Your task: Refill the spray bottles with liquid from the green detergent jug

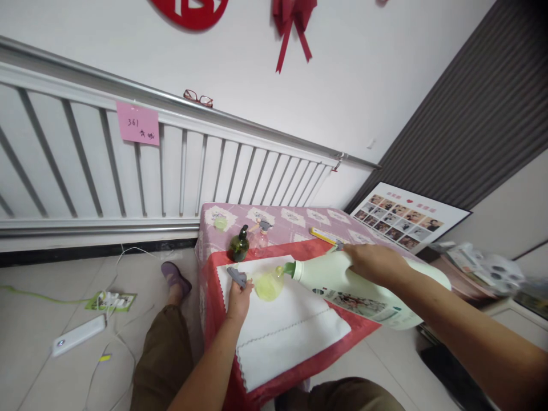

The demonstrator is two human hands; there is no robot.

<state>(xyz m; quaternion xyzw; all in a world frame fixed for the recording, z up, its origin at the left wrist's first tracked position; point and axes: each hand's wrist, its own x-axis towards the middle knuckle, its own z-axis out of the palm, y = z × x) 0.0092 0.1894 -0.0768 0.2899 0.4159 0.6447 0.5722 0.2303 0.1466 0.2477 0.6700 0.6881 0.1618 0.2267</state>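
Observation:
My right hand (371,262) grips the handle of a large white detergent jug (363,288), tipped on its side with its green spout toward a small clear bottle (268,285) of yellow-green liquid. That bottle stands on a white cloth (291,331). My left hand (238,299) rests at the bottle's left side, fingers closed round it, with a grey sprayer head (237,276) just above the fingers. The table (257,394) carries a red cover under the cloth.
A dark green pump bottle (238,244) and a pink spray bottle (260,237) stand behind the cloth. A yellow object (324,236) lies further back. A white radiator (128,171) lines the wall. A power strip (77,335) and cables lie on the floor left.

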